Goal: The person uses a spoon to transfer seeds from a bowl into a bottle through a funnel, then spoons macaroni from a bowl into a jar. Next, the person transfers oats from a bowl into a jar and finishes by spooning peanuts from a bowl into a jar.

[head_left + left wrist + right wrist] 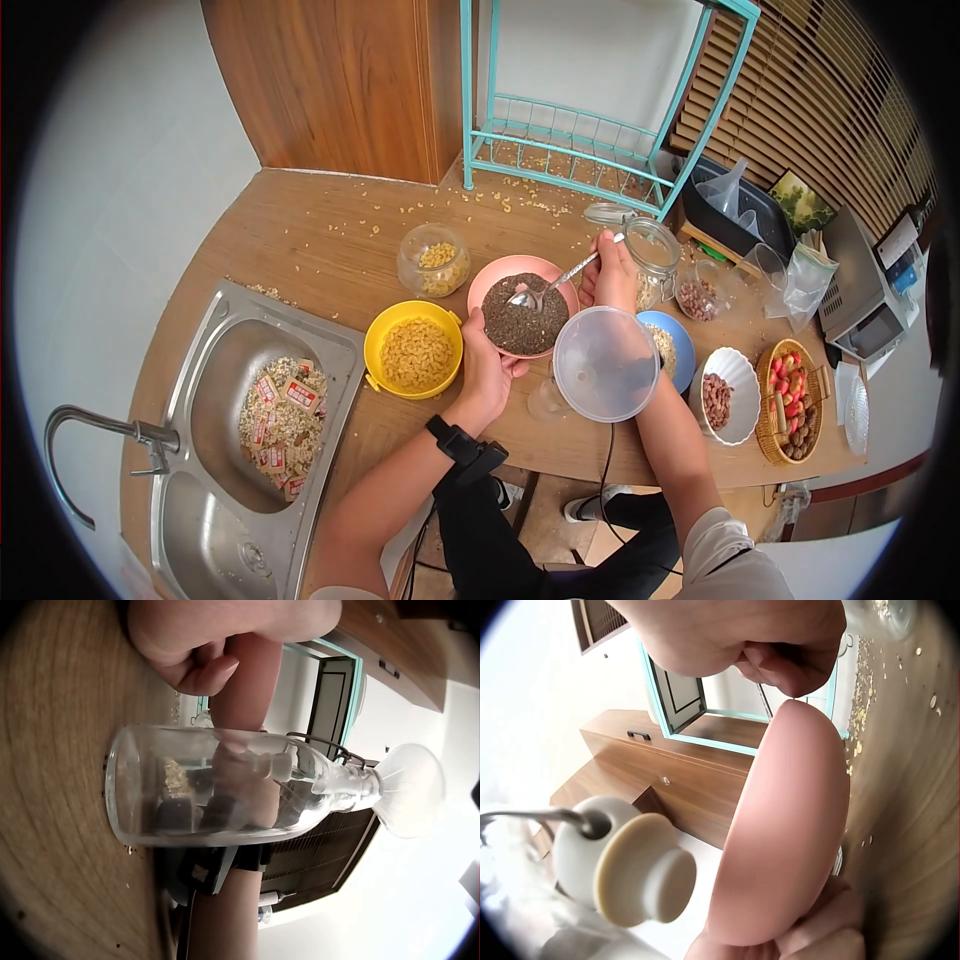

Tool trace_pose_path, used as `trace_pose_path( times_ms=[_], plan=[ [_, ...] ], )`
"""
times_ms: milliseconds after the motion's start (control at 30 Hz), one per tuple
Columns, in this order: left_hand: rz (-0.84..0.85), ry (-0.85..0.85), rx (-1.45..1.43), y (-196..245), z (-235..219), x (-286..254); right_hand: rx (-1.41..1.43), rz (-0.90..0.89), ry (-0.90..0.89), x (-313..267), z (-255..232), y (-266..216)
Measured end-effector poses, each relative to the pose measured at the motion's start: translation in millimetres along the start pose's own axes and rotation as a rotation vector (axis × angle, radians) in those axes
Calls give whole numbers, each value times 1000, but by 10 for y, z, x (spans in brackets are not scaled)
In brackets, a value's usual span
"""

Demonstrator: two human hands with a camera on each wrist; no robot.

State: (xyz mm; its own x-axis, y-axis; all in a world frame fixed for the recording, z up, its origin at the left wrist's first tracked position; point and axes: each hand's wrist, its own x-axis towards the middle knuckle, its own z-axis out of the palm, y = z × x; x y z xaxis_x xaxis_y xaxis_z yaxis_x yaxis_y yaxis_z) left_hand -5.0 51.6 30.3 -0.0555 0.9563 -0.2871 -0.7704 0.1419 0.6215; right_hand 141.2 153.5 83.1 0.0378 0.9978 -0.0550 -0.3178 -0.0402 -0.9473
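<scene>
My left hand [487, 385] grips the near side of a pink bowl [487, 277], which holds small dark seeds [510, 330]. In my right hand [612, 275] is a metal spoon [572, 272], its head down in the seeds. A clear glass bottle [217, 787] stands upright on the table, close to the bowl, with a translucent funnel [605, 365] in its mouth. The funnel overlaps my right forearm in the head view. Beside the bottle's neck, a white swing-top stopper [645, 874] hangs large in the right wrist view. The bowl's outer wall [780, 825] faces that camera.
Left of the bowl are a yellow basin [372, 340] of macaroni and a glass jar [410, 265]. To the right stand an open clip-top jar [652, 245], a blue plate [685, 350], a white bowl [740, 375] and a wicker basket [770, 430]. A steel sink [345, 360] borders the left.
</scene>
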Motion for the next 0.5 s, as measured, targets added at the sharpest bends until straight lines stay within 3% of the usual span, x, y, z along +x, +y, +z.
trace_pose_path(
  times_ms=[233,500],
  plan=[
    [35,4,-6,-1,28,-2,3,32,-12,-4,-18,-76],
    [34,-21,-4,-45,8,9,7,-57,7,-27,-26,-196]
  ],
)
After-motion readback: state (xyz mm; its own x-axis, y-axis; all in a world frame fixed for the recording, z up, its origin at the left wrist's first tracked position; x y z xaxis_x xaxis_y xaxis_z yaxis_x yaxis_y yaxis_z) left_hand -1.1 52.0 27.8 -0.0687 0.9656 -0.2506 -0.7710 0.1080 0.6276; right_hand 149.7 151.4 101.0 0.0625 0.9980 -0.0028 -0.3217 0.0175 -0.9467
